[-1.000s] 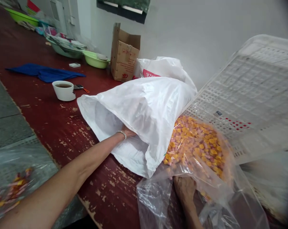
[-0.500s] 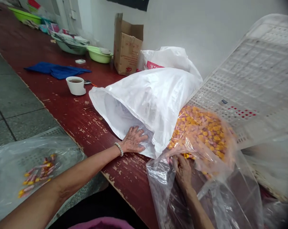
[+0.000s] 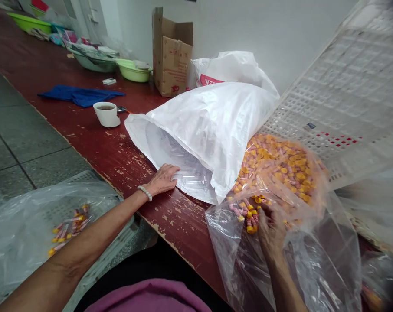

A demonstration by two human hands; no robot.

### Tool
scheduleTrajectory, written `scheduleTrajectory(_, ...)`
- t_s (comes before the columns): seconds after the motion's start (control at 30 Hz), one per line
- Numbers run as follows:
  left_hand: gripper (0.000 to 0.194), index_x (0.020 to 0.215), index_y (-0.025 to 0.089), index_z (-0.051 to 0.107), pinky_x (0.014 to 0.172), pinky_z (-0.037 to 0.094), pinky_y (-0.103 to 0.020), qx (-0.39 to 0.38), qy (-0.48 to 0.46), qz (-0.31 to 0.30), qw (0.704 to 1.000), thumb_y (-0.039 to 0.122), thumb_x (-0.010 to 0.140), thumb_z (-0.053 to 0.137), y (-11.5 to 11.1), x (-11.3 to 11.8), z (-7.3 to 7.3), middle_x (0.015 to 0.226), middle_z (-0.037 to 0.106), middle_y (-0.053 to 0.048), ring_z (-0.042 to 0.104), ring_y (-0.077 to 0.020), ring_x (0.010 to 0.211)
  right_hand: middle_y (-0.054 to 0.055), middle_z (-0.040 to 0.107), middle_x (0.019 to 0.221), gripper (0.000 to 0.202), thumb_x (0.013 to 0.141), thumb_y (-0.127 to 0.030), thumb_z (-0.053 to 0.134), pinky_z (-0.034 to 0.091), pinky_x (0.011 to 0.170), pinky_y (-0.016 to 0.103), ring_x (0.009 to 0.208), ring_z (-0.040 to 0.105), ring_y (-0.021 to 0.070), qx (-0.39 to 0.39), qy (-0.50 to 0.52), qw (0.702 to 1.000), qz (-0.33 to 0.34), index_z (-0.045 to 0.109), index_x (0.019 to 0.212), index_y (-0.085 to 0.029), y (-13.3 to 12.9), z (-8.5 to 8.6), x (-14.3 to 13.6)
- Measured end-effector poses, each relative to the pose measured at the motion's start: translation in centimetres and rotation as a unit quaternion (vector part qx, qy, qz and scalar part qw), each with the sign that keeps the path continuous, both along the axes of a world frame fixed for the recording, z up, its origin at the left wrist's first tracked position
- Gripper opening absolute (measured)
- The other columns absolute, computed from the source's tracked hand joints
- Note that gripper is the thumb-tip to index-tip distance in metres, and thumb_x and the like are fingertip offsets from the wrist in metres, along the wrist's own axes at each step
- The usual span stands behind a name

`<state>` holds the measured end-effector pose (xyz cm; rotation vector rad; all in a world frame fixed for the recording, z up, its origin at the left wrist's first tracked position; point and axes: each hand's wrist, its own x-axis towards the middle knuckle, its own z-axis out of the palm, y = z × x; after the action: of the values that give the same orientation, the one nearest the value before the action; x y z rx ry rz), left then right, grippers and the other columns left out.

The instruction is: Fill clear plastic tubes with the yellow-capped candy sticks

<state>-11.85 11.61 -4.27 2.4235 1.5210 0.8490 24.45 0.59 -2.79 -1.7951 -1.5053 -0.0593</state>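
Right of the blue cloth and cup, my left hand lies loosely open at the mouth of the white sack of clear tubes. My right hand curls by yellow-capped pieces, grip unclear, below a tilted crate; the red tabletop is chipped.

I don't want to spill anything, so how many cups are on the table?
1: a white cup of dark liquid, on the red table between the blue cloth and the open white sack. More could be hidden behind the sack.

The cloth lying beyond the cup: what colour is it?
Plain blue cloth, clear in the head view.
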Motion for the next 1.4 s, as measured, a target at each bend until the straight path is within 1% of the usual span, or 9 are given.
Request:
scheduleTrajectory(0.13,0.031,0.107,0.014,0.059,0.088,0.041,-0.038,0.002,0.034,-0.003,0.999,0.022,0.079,0.049,0.3,0.0,-0.8,0.098,0.063,-0.010,0.052,-0.0233,0.095,0.011,0.063,0.098,0.023,0.086,-0.029,0.046,0.047,0.083,0.040,0.095,0.058,0.0230,0.093,-0.052,0.992,0.068,0.060,0.100,-0.018,-0.8,2.3,-4.9)
scheduleTrajectory(0.23,0.029,0.105,0.016,0.060,0.086,0.040,-0.038,-0.006,0.035,0.012,0.999,0.023,0.079,0.050,0.3,0.0,-0.8,0.094,0.063,-0.009,0.051,-0.0228,0.092,0.009,0.063,0.098,0.023,0.085,-0.018,0.043,0.046,0.087,0.038,0.096,0.057,0.0205,0.070,-0.087,0.972,0.205,0.058,0.102,-0.020,-0.1,2.8,-9.6)
scheduleTrajectory(0.33,0.028,0.104,0.017,0.061,0.085,0.039,-0.037,-0.006,0.036,0.028,0.999,0.023,0.078,0.051,0.1,0.0,-0.6,0.092,0.062,-0.008,0.051,-0.0224,0.091,0.009,0.061,0.102,0.031,0.081,-0.008,0.040,0.045,0.086,0.037,0.098,0.053,0.0205,0.019,-0.113,0.953,0.279,0.057,0.105,-0.018,2.2,1.8,-13.1)
scheduleTrajectory(0.5,0.029,0.106,0.017,0.059,0.082,0.040,-0.037,-0.013,0.022,0.039,0.999,0.022,0.078,0.052,-0.5,-0.2,-0.5,0.091,0.062,-0.009,0.051,-0.0231,0.090,0.010,0.060,0.099,0.033,0.075,-0.003,0.044,0.043,0.079,0.035,0.092,0.049,0.0235,-0.110,-0.252,0.919,0.282,0.058,0.102,-0.016,5.3,0.0,-15.1)
scheduleTrajectory(0.83,0.023,0.094,0.013,0.064,0.080,0.045,-0.033,-0.005,-0.109,0.054,0.993,0.023,0.075,0.056,-2.0,-1.1,0.6,0.082,0.064,-0.007,0.057,-0.0185,0.080,0.010,0.058,0.094,0.025,0.079,-0.010,0.049,0.040,0.076,0.033,0.088,0.048,0.0238,-0.159,-0.307,0.904,0.252,0.060,0.100,-0.019,5.1,0.6,-14.9)
scheduleTrajectory(0.97,0.026,0.096,0.016,0.066,0.069,0.049,-0.027,-0.063,-0.238,0.058,0.967,0.030,0.076,0.058,-3.9,-1.9,1.2,0.086,0.066,-0.004,0.060,-0.0147,0.074,0.010,0.059,0.099,0.022,0.082,-0.016,0.049,0.041,0.083,0.035,0.095,0.049,0.0232,-0.104,-0.189,0.936,0.279,0.057,0.103,-0.016,4.5,0.5,-15.0)
scheduleTrajectory(1.1,0.030,0.097,0.015,0.067,0.068,0.049,-0.025,-0.129,-0.312,0.052,0.940,0.034,0.073,0.063,-6.2,-2.0,2.2,0.088,0.068,-0.004,0.061,-0.0146,0.073,0.006,0.059,0.100,0.024,0.085,-0.029,0.051,0.045,0.079,0.032,0.091,0.054,0.0183,-0.082,0.087,0.954,0.273,0.053,0.106,-0.018,2.7,0.9,-16.6)
scheduleTrajectory(1.23,0.031,0.097,0.015,0.067,0.067,0.048,-0.025,-0.221,-0.372,0.024,0.901,0.034,0.073,0.064,-8.5,-1.2,3.2,0.088,0.069,-0.005,0.060,-0.0148,0.073,0.001,0.059,0.094,0.028,0.081,-0.034,0.058,0.046,0.071,0.027,0.080,0.057,0.0135,-0.118,0.361,0.883,0.275,0.052,0.104,-0.021,0.9,1.5,-18.5)
scheduleTrajectory(1.4,0.028,0.093,0.014,0.063,0.069,0.047,-0.024,-0.325,-0.508,-0.032,0.797,0.031,0.071,0.068,-10.5,0.3,3.0,0.087,0.067,-0.004,0.060,-0.0137,0.074,0.001,0.061,0.094,0.026,0.078,-0.032,0.062,0.046,0.078,0.028,0.084,0.057,0.0132,-0.108,0.498,0.820,0.262,0.054,0.101,-0.022,-0.7,2.2,-19.0)
